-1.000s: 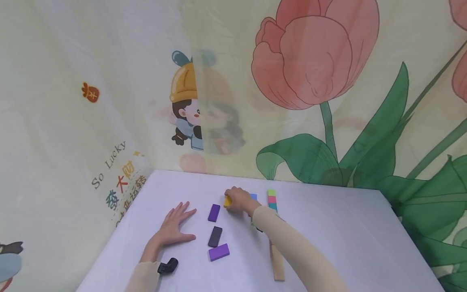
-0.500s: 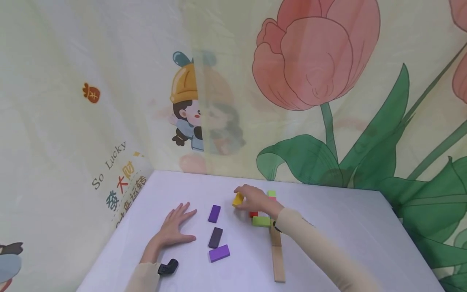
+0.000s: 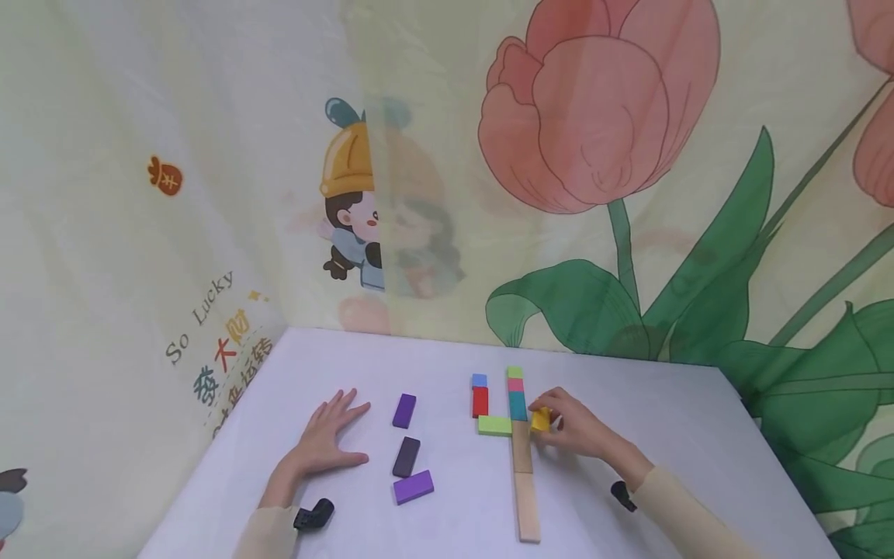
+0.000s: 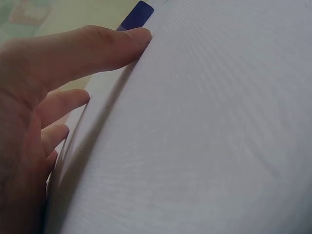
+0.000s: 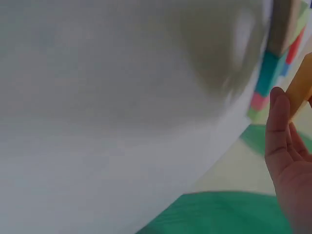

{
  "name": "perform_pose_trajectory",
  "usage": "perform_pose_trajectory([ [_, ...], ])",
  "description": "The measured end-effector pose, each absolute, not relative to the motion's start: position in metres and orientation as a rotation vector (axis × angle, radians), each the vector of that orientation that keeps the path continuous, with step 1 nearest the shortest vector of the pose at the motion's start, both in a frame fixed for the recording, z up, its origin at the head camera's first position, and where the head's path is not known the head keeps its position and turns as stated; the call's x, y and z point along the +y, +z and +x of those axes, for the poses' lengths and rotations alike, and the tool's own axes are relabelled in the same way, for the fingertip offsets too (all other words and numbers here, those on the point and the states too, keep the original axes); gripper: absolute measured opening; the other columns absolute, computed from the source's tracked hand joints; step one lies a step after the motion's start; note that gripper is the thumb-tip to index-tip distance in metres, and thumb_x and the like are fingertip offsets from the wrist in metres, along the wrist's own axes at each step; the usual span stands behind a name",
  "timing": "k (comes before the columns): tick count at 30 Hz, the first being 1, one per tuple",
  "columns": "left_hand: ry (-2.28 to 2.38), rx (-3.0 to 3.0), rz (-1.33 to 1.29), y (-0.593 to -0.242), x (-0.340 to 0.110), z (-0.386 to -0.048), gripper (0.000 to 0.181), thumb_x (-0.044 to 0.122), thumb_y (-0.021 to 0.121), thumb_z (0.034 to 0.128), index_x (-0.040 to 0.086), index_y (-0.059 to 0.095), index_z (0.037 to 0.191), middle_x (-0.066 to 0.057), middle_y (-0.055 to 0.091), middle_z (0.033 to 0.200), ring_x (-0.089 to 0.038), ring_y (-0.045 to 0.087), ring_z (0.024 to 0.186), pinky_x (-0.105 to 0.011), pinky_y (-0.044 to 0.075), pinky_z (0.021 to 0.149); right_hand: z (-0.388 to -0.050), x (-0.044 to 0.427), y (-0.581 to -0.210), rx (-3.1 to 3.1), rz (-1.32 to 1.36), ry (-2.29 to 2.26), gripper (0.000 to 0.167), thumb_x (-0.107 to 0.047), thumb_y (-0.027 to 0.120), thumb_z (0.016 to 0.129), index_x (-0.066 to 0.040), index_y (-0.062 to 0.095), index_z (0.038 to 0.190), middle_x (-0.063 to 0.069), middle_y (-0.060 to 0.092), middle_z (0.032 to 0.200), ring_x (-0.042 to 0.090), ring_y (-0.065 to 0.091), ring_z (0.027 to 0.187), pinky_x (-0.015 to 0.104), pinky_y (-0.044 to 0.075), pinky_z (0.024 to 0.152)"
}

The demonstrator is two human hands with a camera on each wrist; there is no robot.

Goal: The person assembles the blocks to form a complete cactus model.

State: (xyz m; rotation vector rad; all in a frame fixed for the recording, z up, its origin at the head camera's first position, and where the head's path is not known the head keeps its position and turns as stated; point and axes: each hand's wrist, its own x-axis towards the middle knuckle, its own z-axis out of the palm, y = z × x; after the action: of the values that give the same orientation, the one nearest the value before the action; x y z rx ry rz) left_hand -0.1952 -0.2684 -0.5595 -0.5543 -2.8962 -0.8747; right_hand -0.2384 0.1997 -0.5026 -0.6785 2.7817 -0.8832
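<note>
Where the head camera looks down, a white table (image 3: 670, 419) goes back to a cloth wall (image 3: 265, 93). On the cloth are a big pink tulip (image 3: 601, 116), green leaves (image 3: 719, 241) and a drawn figure in a yellow hat (image 3: 349, 167), whose right half is pale and hard to see. The left hand (image 3: 324, 439) is spread wide on the table with nothing in it. The right hand (image 3: 580, 427) pinches a yellow block (image 3: 541, 420), just to the right of a long row of blocks (image 3: 522, 454). Its fingers hide some of the yellow block, and I can't tell if that block touches the table. A green block (image 3: 494, 425) touches the row's left side. Both sleeves (image 3: 684, 512) are cut off at the bottom.

From the left wrist, the white table fills most of the view. The left hand is cut off at the left edge. Past the thumb a bit of a blue-purple block (image 4: 136, 16) shows, cut off by the top edge.

From the right wrist, the yellow block looks orange, and the right edge cuts it off. The row behind is blurry, and green leaves show low down
</note>
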Motion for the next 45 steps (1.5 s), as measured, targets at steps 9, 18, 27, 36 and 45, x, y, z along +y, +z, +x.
perform_pose_trajectory([
  [9, -0.863, -2.91, -0.555, -0.562, -0.27, -0.197, 0.091, 0.052, 0.08, 0.0686, 0.01, 0.051, 0.144, -0.023, 0.026, 0.158, -0.047, 0.015, 0.146, -0.064, 0.007, 0.115, -0.225, 0.24, -0.514, 2.885, -0.508, -0.956, 0.023, -0.016, 0.082, 0.08, -0.013, 0.067, 0.098, 0.007, 0.055, 0.111, 0.021, 0.053, 0.09, 0.026, 0.051, 0.067],
  [18, -0.879, -2.899, -0.561, -0.561, -0.269, -0.197, 0.091, 0.051, 0.08, 0.0685, 0.009, 0.051, 0.144, -0.023, 0.026, 0.158, -0.047, 0.015, 0.145, -0.064, 0.006, 0.115, -0.213, 0.247, -0.524, 2.917, -0.493, -0.911, 0.023, -0.003, 0.074, 0.081, -0.016, 0.068, 0.099, 0.014, 0.051, 0.128, 0.035, 0.056, 0.113, 0.049, 0.054, 0.092],
  [27, -0.883, -2.908, -0.558, -0.561, -0.269, -0.196, 0.092, 0.051, 0.081, 0.0678, 0.008, 0.051, 0.143, -0.024, 0.027, 0.158, -0.048, 0.015, 0.145, -0.064, 0.007, 0.115, -0.209, 0.246, -0.531, 2.987, -0.559, -0.767, 0.057, 0.002, 0.075, 0.081, -0.01, 0.058, 0.134, 0.008, 0.06, 0.122, 0.028, 0.06, 0.109, 0.051, 0.052, 0.094],
  [36, -0.86, -2.915, -0.543, -0.559, -0.268, -0.195, 0.092, 0.051, 0.081, 0.0681, 0.008, 0.051, 0.144, -0.024, 0.026, 0.158, -0.048, 0.014, 0.145, -0.065, 0.006, 0.115, -0.207, 0.244, -0.534, 2.997, -0.459, -0.718, 0.067, -0.001, 0.08, 0.078, -0.007, 0.052, 0.138, 0.005, 0.064, 0.112, 0.023, 0.059, 0.103, 0.048, 0.053, 0.094],
  [45, -0.873, -2.907, -0.543, -0.559, -0.267, -0.194, 0.091, 0.05, 0.081, 0.0681, 0.008, 0.051, 0.144, -0.024, 0.027, 0.157, -0.048, 0.015, 0.145, -0.064, 0.006, 0.115, -0.208, 0.24, -0.536, 2.974, -0.502, -0.818, 0.058, 0.002, 0.081, 0.076, -0.008, 0.06, 0.129, 0.001, 0.066, 0.112, 0.021, 0.061, 0.102, 0.044, 0.054, 0.092],
])
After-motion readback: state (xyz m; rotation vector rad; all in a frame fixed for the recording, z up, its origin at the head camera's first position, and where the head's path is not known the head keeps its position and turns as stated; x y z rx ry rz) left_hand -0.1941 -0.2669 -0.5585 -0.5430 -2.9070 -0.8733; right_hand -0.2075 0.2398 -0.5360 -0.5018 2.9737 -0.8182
